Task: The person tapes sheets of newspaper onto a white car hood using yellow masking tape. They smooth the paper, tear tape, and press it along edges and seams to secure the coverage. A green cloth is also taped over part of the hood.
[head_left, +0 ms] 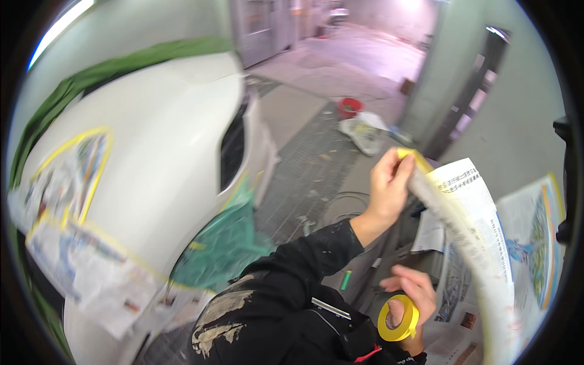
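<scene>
My left hand (389, 188) is raised, its thumb and fingers pinching the yellow-taped top corner of a newspaper sheet (480, 225). The sheet hangs down to the right in a long curve, partly blurred. Lower down, my right hand (420, 292) holds a roll of yellow masking tape (398, 328), with the thumb through its core and the fingers partly extended beside it. To the left is a white car body (158, 121) with a dark opening. Newspaper edged in yellow tape (73, 176) covers part of it.
Green sheeting (128, 61) runs along the car's far side, and teal film (225, 243) hangs at its lower edge. Beyond the grated floor (304, 164) are a red bucket (350, 107) and a crumpled plastic bag (365, 131). More taped newspaper (538, 243) is at right.
</scene>
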